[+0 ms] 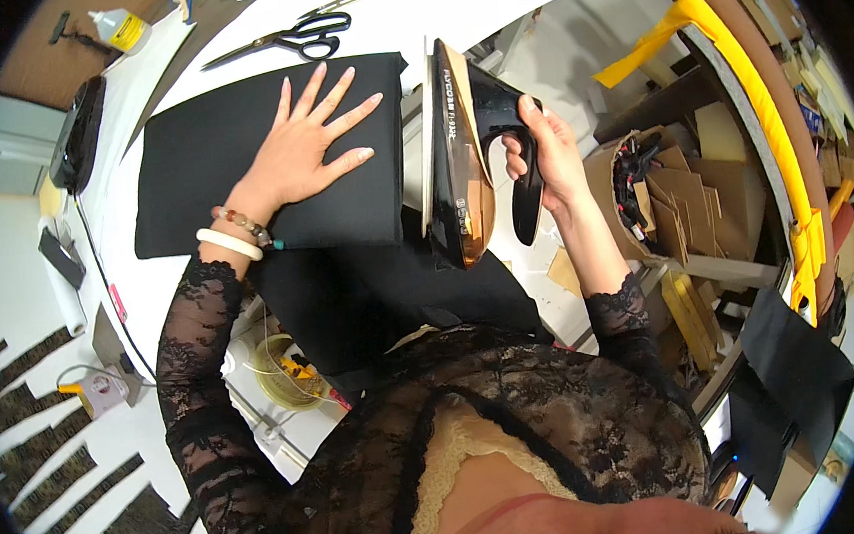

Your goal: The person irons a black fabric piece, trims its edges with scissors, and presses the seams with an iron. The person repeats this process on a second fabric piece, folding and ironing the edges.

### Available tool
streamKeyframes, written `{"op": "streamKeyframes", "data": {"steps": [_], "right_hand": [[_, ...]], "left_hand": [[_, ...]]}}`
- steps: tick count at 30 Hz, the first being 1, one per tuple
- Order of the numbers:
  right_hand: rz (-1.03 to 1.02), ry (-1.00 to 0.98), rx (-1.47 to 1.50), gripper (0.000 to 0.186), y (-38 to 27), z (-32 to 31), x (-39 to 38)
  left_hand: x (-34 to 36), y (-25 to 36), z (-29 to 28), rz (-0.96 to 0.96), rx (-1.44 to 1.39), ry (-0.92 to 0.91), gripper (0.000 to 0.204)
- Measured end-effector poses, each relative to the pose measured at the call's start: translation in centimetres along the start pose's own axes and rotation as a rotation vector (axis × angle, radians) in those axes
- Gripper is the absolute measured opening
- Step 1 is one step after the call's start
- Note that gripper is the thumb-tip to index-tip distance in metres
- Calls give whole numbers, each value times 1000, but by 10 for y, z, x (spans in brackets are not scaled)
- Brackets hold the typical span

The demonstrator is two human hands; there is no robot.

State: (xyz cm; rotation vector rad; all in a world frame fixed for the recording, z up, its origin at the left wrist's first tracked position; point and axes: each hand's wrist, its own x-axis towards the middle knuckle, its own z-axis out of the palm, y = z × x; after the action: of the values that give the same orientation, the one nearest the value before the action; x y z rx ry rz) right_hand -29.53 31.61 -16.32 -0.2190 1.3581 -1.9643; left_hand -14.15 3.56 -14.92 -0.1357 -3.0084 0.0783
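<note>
Pressing step, I judge: iron tipped on its side, upper centre.
Left hand, fingers spread, lies on the black cloth, upper left of centre; right hand is closed round the iron's handle (whether iron and cloth touch, I can't tell). The next move calls for the spread fingers well clear.

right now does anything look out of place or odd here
One thing: the iron is turned on its side in the right hand, underside facing the right edge of the black piece instead of lying flat. I see no spill or damage.
</note>
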Motion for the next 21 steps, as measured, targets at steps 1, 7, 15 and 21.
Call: {"op": "streamKeyframes", "data": {"steps": [1, 7, 15, 21], "right_hand": [[45, 4, 25, 31, 0, 0, 3], [128, 30, 24, 35, -2, 19, 12], [61, 211, 141, 32, -4, 3, -2], [12, 298, 103, 34, -19, -25, -21]], "left_hand": [[4, 2, 5, -17, -3, -11, 63], [10, 14, 4, 0, -80, 5, 81], [9, 5, 7, 31, -196, -14, 70], [10, -8, 9, -46, -314, 41, 65]]}}
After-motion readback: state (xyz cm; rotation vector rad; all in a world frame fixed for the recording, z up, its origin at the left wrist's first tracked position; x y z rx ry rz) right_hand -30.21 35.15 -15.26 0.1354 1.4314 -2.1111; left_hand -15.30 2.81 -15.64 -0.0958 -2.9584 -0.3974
